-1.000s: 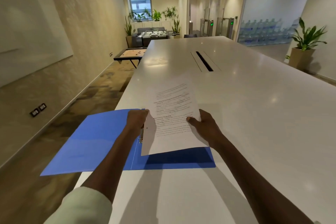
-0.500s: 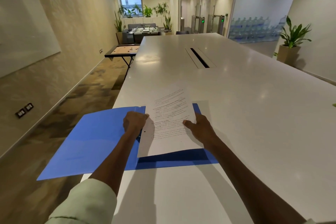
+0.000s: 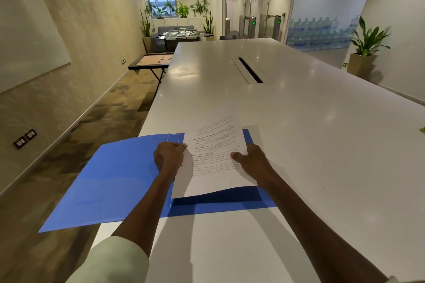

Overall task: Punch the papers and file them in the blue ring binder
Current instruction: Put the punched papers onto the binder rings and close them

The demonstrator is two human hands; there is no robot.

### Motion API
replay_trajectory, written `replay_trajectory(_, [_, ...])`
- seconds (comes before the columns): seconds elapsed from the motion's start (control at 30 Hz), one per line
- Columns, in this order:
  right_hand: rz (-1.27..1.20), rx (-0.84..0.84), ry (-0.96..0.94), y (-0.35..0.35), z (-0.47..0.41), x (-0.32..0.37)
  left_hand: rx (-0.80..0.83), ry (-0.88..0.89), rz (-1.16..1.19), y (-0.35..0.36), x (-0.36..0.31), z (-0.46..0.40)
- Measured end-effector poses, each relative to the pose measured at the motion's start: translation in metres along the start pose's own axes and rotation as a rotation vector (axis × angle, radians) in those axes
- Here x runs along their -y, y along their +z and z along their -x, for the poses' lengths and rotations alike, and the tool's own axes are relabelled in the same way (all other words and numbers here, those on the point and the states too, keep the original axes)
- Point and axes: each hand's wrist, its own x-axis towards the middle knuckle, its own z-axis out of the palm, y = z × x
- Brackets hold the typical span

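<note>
- White conference table point(image 3: 299, 133): blue ring binder point(image 3: 110, 181) lies open.
- Punched papers point(image 3: 213, 158): holes visible; both sides gripped, left hand point(image 3: 169, 156) and right hand point(image 3: 250, 161).
- Remaining, apparently: seat the holes on the rings, close the binder.

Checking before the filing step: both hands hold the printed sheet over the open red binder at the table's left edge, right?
Not quite: the head view shows the open binder is blue, not red. The left hand and right hand do hold the printed sheet over it at the table's left edge.

One blue binder point(image 3: 119, 181), one sheaf of papers point(image 3: 215, 156), one table point(image 3: 299, 145) — two hands, left point(image 3: 169, 156) and right point(image 3: 251, 161).
</note>
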Motion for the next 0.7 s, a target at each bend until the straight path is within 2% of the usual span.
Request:
replay_trajectory(0.2, [0.035,0.0,0.005,-0.004,-0.003,-0.001,0.218,0.089,-0.134,-0.013,0.007,-0.004])
replay_trajectory(0.43, [0.06,0.01,0.005,-0.004,-0.004,-0.002,0.512,-0.095,-0.175,-0.046,-0.002,-0.013])
replay_trajectory(0.7, [0.071,-0.003,0.005,-0.003,-0.005,-0.005,0.595,-0.099,-0.311,-0.052,-0.005,-0.013])
